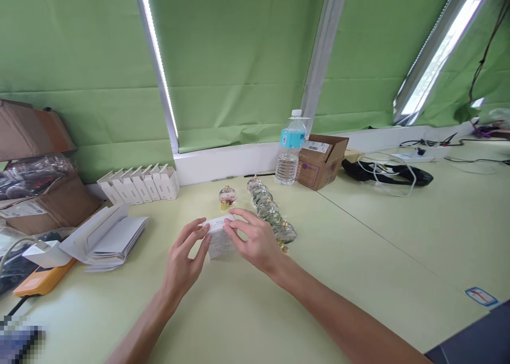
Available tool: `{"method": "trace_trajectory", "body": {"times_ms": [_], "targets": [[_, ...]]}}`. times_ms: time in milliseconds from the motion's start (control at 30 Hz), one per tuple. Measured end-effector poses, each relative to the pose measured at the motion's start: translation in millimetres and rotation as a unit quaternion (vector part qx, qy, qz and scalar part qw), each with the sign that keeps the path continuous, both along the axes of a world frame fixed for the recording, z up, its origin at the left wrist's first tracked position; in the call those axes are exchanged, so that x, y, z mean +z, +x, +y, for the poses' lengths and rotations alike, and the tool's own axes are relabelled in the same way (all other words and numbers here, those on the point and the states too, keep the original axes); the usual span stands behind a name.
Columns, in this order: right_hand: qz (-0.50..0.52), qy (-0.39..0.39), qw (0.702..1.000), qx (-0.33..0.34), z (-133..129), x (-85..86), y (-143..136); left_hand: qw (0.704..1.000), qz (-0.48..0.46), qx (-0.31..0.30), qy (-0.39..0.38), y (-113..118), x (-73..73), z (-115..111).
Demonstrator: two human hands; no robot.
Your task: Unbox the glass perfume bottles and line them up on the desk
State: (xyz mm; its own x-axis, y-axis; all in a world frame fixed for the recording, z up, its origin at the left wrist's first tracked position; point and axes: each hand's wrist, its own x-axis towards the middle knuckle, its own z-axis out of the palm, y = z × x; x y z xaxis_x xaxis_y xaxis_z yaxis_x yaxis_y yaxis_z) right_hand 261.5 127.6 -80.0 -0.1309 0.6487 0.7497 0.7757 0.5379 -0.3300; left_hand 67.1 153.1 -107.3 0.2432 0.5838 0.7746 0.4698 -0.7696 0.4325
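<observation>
A small white printed box (220,238) is between my two hands at the middle of the table. My left hand (188,251) pinches its left edge with thumb and fingers. At the upper right corner of the box, the fingertips of my right hand (252,237) are closed on its top. Just beyond the box stands a round glass bottle (227,195) with a pinkish tint and a gold top, and a small gold piece (223,205) is in front of it. Several similar round glass bottles (269,211) form a row beside my right hand, partly hidden by it.
Several white boxes (139,185) stand in a row by the wall. Stacked flat white cartons (115,239) lie on the left. A water bottle (290,151), a brown cardboard box (319,164) and a black object with a white cable (386,172) are at the back right.
</observation>
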Motion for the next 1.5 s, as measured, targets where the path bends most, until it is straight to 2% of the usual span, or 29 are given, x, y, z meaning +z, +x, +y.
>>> {"method": "trace_trajectory", "body": {"times_ms": [200,300,400,500,700,767,867,967,1067,1167,1300,1400,1500], "targets": [[-0.033,-0.025,0.998,-0.042,-5.5,4.8,-2.8,1.000,-0.008,-0.014,0.010,-2.2,-0.3,-2.7],[-0.017,-0.073,0.997,-0.030,-5.6,5.9,-2.0,0.998,-0.047,-0.035,-0.033,-3.0,-0.9,-6.5],[-0.008,-0.140,0.990,0.022,-6.6,7.2,-0.6,0.985,-0.105,-0.044,-0.131,-0.3,-1.2,-10.1],[-0.007,-0.190,0.977,0.099,-8.7,7.3,-1.1,0.973,-0.095,-0.055,-0.202,3.9,-1.7,-10.6],[0.048,-0.264,0.943,0.196,-9.0,3.0,-3.5,0.976,-0.062,-0.056,-0.201,-0.6,-5.1,-0.2],[0.059,-0.286,0.932,0.213,-7.5,3.7,-0.8,0.963,-0.075,-0.072,-0.250,-5.3,-5.3,3.6],[0.073,-0.297,0.924,0.231,-5.0,5.8,3.9,0.921,-0.064,-0.150,-0.354,-9.0,-3.7,6.7],[0.064,-0.276,0.941,0.183,-2.5,4.6,5.5,0.895,-0.067,-0.198,-0.394,-7.3,-2.9,8.0],[-0.007,-0.219,0.972,0.089,-0.2,-0.9,4.0,0.901,-0.098,-0.161,-0.392,-5.0,-5.1,10.2],[-0.083,-0.137,0.986,0.040,0.1,-6.9,-0.6,0.911,-0.092,-0.121,-0.384,-5.2,-7.2,12.2],[-0.183,-0.043,0.982,0.002,-3.3,-10.7,-11.6,0.909,-0.100,-0.125,-0.386,-7.8,-3.4,11.5],[-0.209,-0.041,0.977,-0.015,-4.0,-11.9,-19.6,0.903,-0.134,-0.142,-0.384,-12.1,2.3,12.4],[-0.209,-0.038,0.977,-0.018,0.6,-13.5,-25.4,0.893,-0.200,-0.127,-0.383,-19.0,2.8,19.9]]}}
